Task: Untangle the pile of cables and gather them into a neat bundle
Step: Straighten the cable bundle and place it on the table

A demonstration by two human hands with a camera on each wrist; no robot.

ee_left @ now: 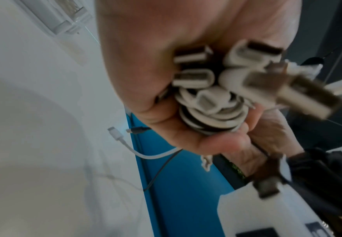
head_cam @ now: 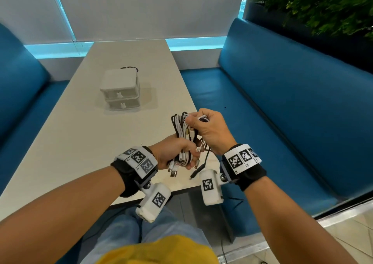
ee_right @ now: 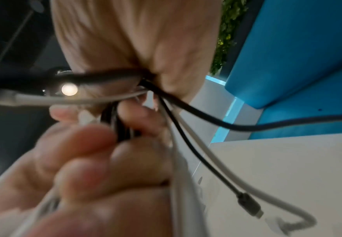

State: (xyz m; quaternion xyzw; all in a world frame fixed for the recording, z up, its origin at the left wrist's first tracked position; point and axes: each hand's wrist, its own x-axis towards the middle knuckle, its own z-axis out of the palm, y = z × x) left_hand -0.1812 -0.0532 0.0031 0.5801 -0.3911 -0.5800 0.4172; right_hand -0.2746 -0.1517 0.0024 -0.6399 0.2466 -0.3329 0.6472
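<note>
A bundle of white and black cables [head_cam: 184,134] is held up over the near right corner of the table. My left hand [head_cam: 175,152] grips its lower end, where several white plugs [ee_left: 245,80] stick out of the fist [ee_left: 166,104]. My right hand [head_cam: 207,130] grips the looped upper end, fingers [ee_right: 97,144] curled round black and white strands. A loose black plug end [head_cam: 196,170] dangles below between the wrists. In the right wrist view a black cable [ee_right: 249,205] and a white one [ee_right: 277,203] hang over the table.
A small white two-drawer box [head_cam: 121,89] stands mid-table, a dark round object [head_cam: 130,68] behind it. The pale table [head_cam: 80,142] runs between blue benches [head_cam: 282,112]. A plant [head_cam: 323,5] sits behind the right bench. My lap is below the table edge.
</note>
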